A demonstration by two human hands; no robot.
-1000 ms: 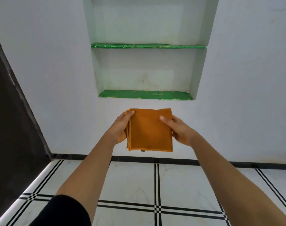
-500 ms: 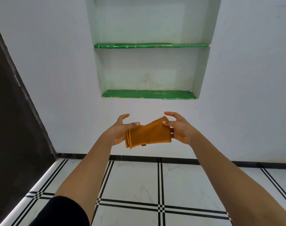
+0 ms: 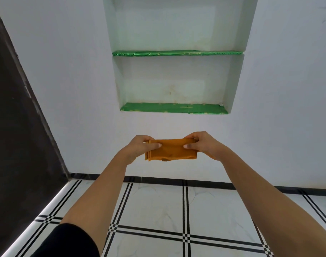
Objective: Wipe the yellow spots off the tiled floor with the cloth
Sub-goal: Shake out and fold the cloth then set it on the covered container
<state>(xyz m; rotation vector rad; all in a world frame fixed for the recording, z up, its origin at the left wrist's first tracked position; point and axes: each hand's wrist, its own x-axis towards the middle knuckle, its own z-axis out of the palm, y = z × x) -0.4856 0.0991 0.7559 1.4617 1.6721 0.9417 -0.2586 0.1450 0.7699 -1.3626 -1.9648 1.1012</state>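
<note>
Both arms reach out over the tiled floor (image 3: 158, 206), and between them a folded orange cloth (image 3: 170, 150) is held up in the air in front of the white wall (image 3: 69, 71) — well above the tiles, below the lower green shelf (image 3: 174, 108) of the wall niche. The left hand (image 3: 139, 148) pinches the cloth's left end, thumb on top and fingers curled underneath. The right hand (image 3: 203, 144) grips the right end the same way — both closed on the fabric.

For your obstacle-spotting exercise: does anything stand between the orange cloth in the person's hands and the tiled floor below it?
Nothing visible does. The cloth is held up by the left hand and right hand, with only air above the bare tiled floor. No yellow spots show in this view.
</note>
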